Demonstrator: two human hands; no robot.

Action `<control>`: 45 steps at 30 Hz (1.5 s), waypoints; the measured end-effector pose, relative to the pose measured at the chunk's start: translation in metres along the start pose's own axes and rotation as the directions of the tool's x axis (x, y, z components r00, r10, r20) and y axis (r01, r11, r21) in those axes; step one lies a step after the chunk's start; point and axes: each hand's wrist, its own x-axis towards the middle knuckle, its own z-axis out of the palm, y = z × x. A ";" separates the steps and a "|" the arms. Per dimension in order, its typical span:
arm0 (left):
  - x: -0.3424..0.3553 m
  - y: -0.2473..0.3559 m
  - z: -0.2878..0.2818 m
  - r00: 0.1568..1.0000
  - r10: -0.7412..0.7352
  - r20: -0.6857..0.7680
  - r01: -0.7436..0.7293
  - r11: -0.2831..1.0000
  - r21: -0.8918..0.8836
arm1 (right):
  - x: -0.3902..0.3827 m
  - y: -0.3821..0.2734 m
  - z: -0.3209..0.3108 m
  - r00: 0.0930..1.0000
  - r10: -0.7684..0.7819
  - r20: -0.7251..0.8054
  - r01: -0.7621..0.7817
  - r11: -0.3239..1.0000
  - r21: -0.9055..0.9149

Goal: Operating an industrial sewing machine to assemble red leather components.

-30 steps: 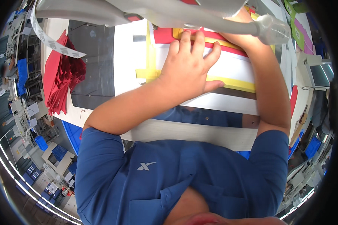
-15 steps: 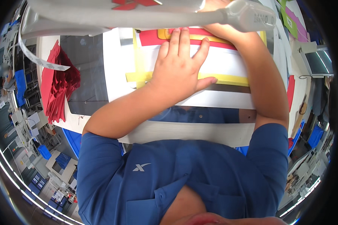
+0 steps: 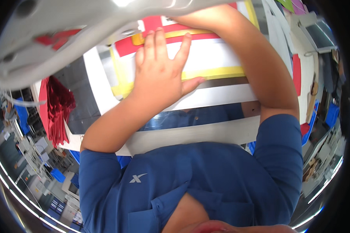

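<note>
My left hand (image 3: 157, 70) lies flat with its fingers spread on a white sheet (image 3: 200, 56) edged with yellow tape. Its fingertips touch a narrow yellow strip (image 3: 138, 39) and the red material (image 3: 127, 46) around it. My right hand (image 3: 194, 18) reaches over the red material from the right, beyond the strip. A grey-white machine body (image 3: 85, 50) hangs across the top left and covers part of the right hand, so its fingers are hidden. A small white patch with dark marks shows near that hand.
A stack of red pieces (image 3: 56, 112) stands at the left on the table, next to a dark panel (image 3: 81, 93). White sheets (image 3: 278, 39) and another red piece (image 3: 296, 73) lie at the right. A screen-like device (image 3: 319, 33) sits at the far right.
The view has shifted and tilted, so the machine body looks larger and lower at the left. More red material shows beyond the strip. My left hand stays flat near the strip's left end.
</note>
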 end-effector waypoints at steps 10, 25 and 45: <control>0.003 -0.002 -0.008 0.997 0.014 0.076 -0.020 0.997 0.079 | 0.019 -0.009 -0.002 0.966 -0.228 0.123 0.235 0.971 -0.044; -0.004 -0.001 -0.004 1.000 -0.014 0.004 0.015 0.988 -0.153 | -0.038 -0.010 0.013 0.981 0.165 0.105 -0.159 0.985 -0.064; 0.001 -0.015 -0.001 0.997 0.001 -0.071 -0.011 0.991 -0.133 | -0.026 -0.020 0.005 0.964 0.244 0.108 -0.027 0.489 -0.872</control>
